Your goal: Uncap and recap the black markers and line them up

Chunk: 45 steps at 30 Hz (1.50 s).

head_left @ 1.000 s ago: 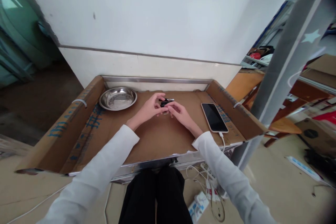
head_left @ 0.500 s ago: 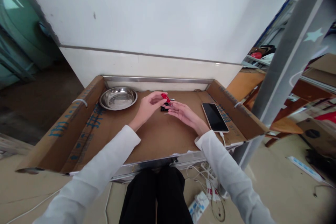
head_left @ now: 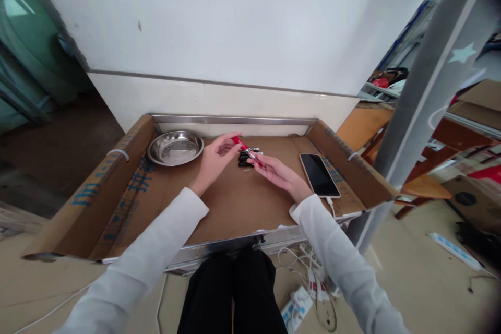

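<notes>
A thin red pen-like thing [head_left: 246,150] is held between both my hands over the brown cardboard-lined table [head_left: 235,203]. My left hand [head_left: 214,159] pinches its far red end with fingertips. My right hand [head_left: 274,169], palm half up, grips its near end. Just behind and under the red thing, several small black pieces [head_left: 246,159] lie in a little heap on the cardboard.
A shallow steel bowl [head_left: 175,147] sits at the back left. A dark phone [head_left: 320,175] on a white cable lies at the right. Raised cardboard walls [head_left: 105,177] line both sides. Power strips and cables [head_left: 303,300] lie on the floor by my knees.
One second ago both hands were closed together on a small black piece. Since then a red pen-like thing has come up between them, and the hands have drawn slightly apart along it.
</notes>
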Motion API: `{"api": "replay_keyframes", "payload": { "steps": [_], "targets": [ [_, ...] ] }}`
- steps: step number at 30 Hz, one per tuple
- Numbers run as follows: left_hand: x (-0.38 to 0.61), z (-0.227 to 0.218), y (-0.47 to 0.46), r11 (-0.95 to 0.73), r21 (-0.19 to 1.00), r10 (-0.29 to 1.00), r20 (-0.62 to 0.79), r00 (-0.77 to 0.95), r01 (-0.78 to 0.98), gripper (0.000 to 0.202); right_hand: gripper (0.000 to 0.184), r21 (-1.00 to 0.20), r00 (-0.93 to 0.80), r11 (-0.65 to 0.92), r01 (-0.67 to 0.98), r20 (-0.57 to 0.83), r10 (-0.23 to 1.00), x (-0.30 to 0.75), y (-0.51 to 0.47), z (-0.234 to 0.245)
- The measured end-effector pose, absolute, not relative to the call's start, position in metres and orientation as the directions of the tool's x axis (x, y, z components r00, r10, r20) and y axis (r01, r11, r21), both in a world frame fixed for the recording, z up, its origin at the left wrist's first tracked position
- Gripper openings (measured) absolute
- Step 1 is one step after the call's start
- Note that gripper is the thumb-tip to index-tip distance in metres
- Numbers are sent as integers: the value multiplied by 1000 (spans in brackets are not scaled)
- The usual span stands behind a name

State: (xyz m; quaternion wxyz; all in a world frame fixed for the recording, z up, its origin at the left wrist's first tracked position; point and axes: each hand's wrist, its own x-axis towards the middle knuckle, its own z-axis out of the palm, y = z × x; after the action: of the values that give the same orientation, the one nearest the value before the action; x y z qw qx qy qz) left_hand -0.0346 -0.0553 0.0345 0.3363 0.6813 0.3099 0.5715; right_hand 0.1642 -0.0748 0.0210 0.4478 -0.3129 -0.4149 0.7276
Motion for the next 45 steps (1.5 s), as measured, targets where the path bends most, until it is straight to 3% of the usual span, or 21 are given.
{"api": "replay_keyframes", "payload": {
  "steps": [8,12,16,20,25,30,36,45],
  "targets": [
    [-41,40,-53,-568,823,816,566,118,-17,31,28,-888,-260,-153,-434,-39,965,172,-71,16],
    [-39,37,-56,-499,867,796,462,391,-6,27,26,-893,46,84,-442,71,996,177,-66,13],
    [-32,29,-62,-536,833,681,330,653,138,22,27,-936,173,295,-190,264,949,175,-65,11],
    [-28,18,-61,-715,649,568,322,757,261,21,24,-885,83,440,154,455,886,171,-74,8],
    [-30,8,-51,-818,474,527,388,756,327,19,22,-803,-72,468,369,478,875,171,-87,5],
    [-42,9,-43,-791,506,560,368,743,345,22,23,-746,-159,493,448,476,865,172,-93,5],
    [-47,21,-48,-781,504,593,415,690,368,22,22,-675,-445,568,471,374,814,165,-95,7],
    [-36,18,-54,-806,435,567,371,735,402,23,19,-644,-419,571,509,394,818,176,-91,7]
  ]
}}
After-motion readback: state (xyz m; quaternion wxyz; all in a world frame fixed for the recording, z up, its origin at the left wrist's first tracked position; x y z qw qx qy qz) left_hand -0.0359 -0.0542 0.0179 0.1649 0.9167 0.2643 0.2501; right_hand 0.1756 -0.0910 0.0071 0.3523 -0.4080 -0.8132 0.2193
